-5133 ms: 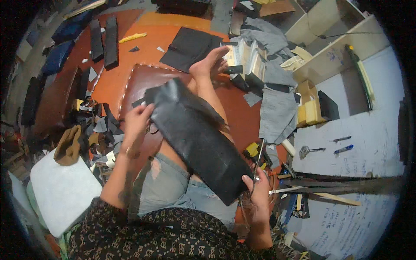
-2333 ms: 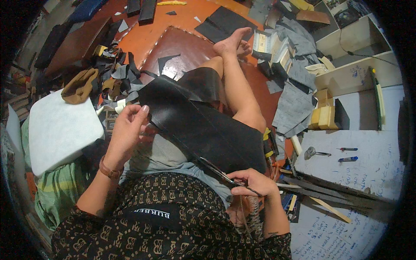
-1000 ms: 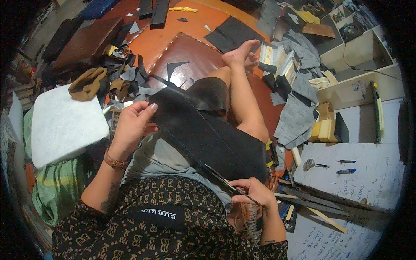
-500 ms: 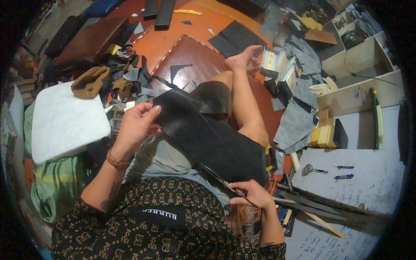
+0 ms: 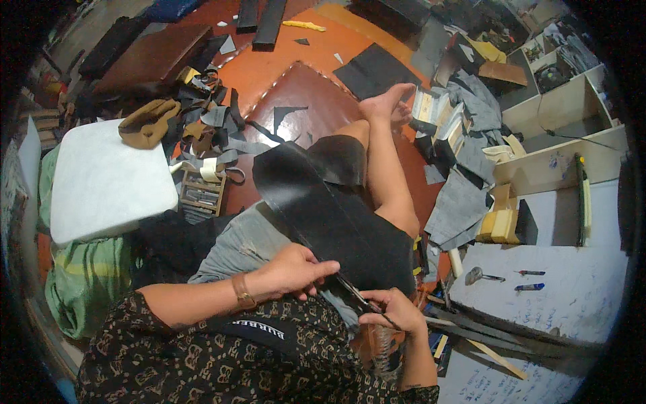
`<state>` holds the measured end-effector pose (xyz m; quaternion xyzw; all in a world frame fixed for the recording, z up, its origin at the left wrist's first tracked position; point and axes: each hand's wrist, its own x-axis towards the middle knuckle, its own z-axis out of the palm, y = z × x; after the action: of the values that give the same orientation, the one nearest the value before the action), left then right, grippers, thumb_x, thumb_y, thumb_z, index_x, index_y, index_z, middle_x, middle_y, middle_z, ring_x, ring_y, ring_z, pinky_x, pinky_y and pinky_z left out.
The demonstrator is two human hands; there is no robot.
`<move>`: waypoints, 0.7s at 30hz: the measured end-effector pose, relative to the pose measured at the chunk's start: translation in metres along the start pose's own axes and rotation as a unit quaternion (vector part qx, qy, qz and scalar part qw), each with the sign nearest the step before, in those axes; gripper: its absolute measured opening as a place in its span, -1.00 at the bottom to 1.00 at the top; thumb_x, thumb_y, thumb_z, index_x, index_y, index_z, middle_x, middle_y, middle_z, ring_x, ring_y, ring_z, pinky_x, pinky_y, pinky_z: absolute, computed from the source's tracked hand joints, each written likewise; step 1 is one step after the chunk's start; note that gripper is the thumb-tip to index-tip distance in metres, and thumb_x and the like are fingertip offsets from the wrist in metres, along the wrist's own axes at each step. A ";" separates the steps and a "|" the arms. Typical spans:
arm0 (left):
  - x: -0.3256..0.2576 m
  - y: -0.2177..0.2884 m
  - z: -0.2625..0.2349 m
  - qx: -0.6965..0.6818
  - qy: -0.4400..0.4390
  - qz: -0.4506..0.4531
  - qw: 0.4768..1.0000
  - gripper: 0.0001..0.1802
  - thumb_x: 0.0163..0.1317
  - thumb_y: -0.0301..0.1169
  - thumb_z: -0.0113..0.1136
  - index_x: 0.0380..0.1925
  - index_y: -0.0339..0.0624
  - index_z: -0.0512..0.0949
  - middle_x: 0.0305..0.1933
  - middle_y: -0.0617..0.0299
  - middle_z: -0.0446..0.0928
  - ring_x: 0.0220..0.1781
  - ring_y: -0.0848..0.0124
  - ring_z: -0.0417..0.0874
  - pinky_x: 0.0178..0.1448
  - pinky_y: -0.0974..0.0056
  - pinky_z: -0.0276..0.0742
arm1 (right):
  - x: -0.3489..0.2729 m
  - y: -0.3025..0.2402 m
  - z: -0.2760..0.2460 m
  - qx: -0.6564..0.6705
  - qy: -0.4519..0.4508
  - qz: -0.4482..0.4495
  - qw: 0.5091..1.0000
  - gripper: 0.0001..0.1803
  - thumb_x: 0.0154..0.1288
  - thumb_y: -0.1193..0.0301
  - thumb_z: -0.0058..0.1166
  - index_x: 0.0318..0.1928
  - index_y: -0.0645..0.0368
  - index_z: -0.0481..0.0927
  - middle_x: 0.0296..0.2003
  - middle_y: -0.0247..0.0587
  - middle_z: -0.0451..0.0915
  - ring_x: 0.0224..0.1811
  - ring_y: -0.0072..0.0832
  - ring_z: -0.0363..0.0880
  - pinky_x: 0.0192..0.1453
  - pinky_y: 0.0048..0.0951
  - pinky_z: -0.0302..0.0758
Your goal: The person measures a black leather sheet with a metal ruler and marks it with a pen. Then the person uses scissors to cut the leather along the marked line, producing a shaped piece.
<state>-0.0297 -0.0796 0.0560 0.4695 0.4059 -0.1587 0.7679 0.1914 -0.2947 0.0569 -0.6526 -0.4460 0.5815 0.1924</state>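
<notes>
A large sheet of black leather [image 5: 356, 232] lies across my lap and bent legs, with a faint line running along its length. My right hand [image 5: 398, 312] is closed around dark scissors [image 5: 352, 291], whose blades point up and left along the sheet's near edge. Close to the blade tips, my left hand [image 5: 293, 271] pinches that same edge, thumb on top and fingers curled below. The far left end of the leather hangs loose over my leg. My fingers partly cover the scissors' handles.
Leather scraps [image 5: 215, 124] and a brown cloth item [image 5: 149, 123] lie left, beside a white padded seat [image 5: 111, 185]. Right stand a white board [image 5: 538, 269] with a small hammer [image 5: 474, 275] and pens, grey sheets [image 5: 457, 202], and an open wooden compartment box [image 5: 558, 111].
My left hand has let go of the leather's far left corner and come down and right to its near edge by the scissors. The freed corner has sagged. My right hand barely moved.
</notes>
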 end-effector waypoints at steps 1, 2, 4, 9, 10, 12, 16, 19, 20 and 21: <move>0.002 0.001 0.003 0.012 -0.001 -0.011 1.000 -0.54 0.44 -0.10 0.37 -0.24 -0.40 0.67 -0.46 0.25 0.65 -0.57 0.53 0.64 -0.57 0.41 0.57 | -0.001 0.003 0.001 -0.007 0.003 -0.005 1.000 -0.34 0.20 0.14 0.57 0.24 0.17 0.69 -0.53 -0.38 0.51 -0.43 -0.67 0.39 -0.31 -0.48 0.42; 0.006 -0.004 0.005 0.006 -0.013 -0.017 1.000 -0.55 0.45 -0.08 0.36 -0.21 -0.37 0.69 -0.32 0.22 0.70 -0.48 0.54 0.66 -0.50 0.41 0.59 | -0.002 0.006 0.004 0.023 -0.005 0.019 1.000 -0.35 0.23 0.16 0.55 0.25 0.18 0.68 -0.51 -0.36 0.55 -0.42 -0.67 0.40 -0.29 -0.47 0.45; 0.011 -0.008 0.002 -0.008 -0.018 -0.017 1.000 -0.57 0.46 -0.11 0.35 -0.21 -0.36 0.70 -0.32 0.22 0.72 -0.49 0.54 0.66 -0.50 0.42 0.59 | 0.000 0.003 0.002 0.035 -0.007 0.012 0.999 -0.35 0.23 0.16 0.55 0.26 0.17 0.68 -0.51 -0.37 0.56 -0.43 -0.67 0.40 -0.29 -0.47 0.46; 0.014 -0.012 -0.001 -0.036 -0.015 -0.033 0.999 -0.62 0.49 -0.15 0.32 -0.20 -0.34 0.71 -0.31 0.22 0.74 -0.46 0.54 0.67 -0.49 0.42 0.60 | 0.003 0.012 0.005 0.049 -0.008 0.003 0.999 -0.34 0.23 0.16 0.54 0.27 0.20 0.67 -0.50 -0.38 0.58 -0.42 -0.67 0.44 -0.27 -0.48 0.49; 0.015 -0.013 -0.001 -0.041 -0.012 -0.033 0.999 -0.63 0.49 -0.16 0.32 -0.20 -0.33 0.71 -0.31 0.22 0.74 -0.45 0.54 0.68 -0.49 0.42 0.60 | 0.004 0.007 0.003 0.047 -0.011 0.005 0.999 -0.34 0.23 0.16 0.54 0.27 0.20 0.67 -0.50 -0.38 0.58 -0.42 -0.67 0.44 -0.27 -0.48 0.49; 0.016 -0.014 -0.001 -0.045 -0.011 -0.036 0.998 -0.64 0.49 -0.17 0.32 -0.20 -0.32 0.71 -0.31 0.23 0.74 -0.43 0.54 0.68 -0.49 0.42 0.60 | 0.005 0.003 0.000 0.040 -0.020 0.020 0.999 -0.35 0.25 0.21 0.54 0.28 0.23 0.65 -0.41 -0.41 0.62 -0.35 -0.69 0.47 -0.22 -0.50 0.50; 0.016 -0.013 -0.003 -0.045 -0.013 -0.045 0.998 -0.67 0.49 -0.19 0.31 -0.22 -0.29 0.72 -0.30 0.24 0.75 -0.42 0.55 0.68 -0.49 0.42 0.59 | 0.007 -0.003 -0.006 0.060 -0.054 0.051 0.995 -0.36 0.30 0.30 0.51 0.32 0.27 0.62 -0.22 -0.43 0.71 -0.21 -0.72 0.52 -0.10 -0.52 0.53; 0.013 -0.009 -0.003 -0.040 -0.026 -0.050 0.998 -0.69 0.48 -0.20 0.32 -0.22 -0.27 0.73 -0.30 0.26 0.75 -0.44 0.55 0.68 -0.48 0.43 0.58 | 0.008 -0.006 -0.009 0.053 -0.066 0.038 0.996 -0.35 0.33 0.26 0.49 0.34 0.27 0.59 -0.20 -0.37 0.72 -0.19 -0.69 0.53 -0.06 -0.49 0.55; 0.012 -0.008 -0.003 -0.036 -0.031 -0.052 0.998 -0.69 0.47 -0.20 0.32 -0.22 -0.26 0.73 -0.30 0.26 0.76 -0.44 0.56 0.68 -0.47 0.43 0.58 | 0.009 -0.005 -0.010 0.042 -0.067 0.029 0.996 -0.35 0.34 0.25 0.47 0.34 0.27 0.58 -0.20 -0.35 0.72 -0.18 -0.68 0.54 -0.05 -0.48 0.56; 0.012 -0.009 -0.003 -0.037 -0.037 -0.049 0.997 -0.70 0.47 -0.20 0.33 -0.23 -0.25 0.74 -0.30 0.27 0.76 -0.45 0.56 0.67 -0.47 0.44 0.57 | 0.012 -0.004 -0.009 0.050 -0.064 0.007 0.997 -0.35 0.33 0.23 0.47 0.34 0.26 0.59 -0.26 -0.35 0.69 -0.24 -0.69 0.51 -0.11 -0.48 0.54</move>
<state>-0.0294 -0.0794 0.0410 0.4141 0.4057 -0.1982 0.7903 0.1972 -0.2809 0.0552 -0.6067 -0.4233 0.6450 0.1916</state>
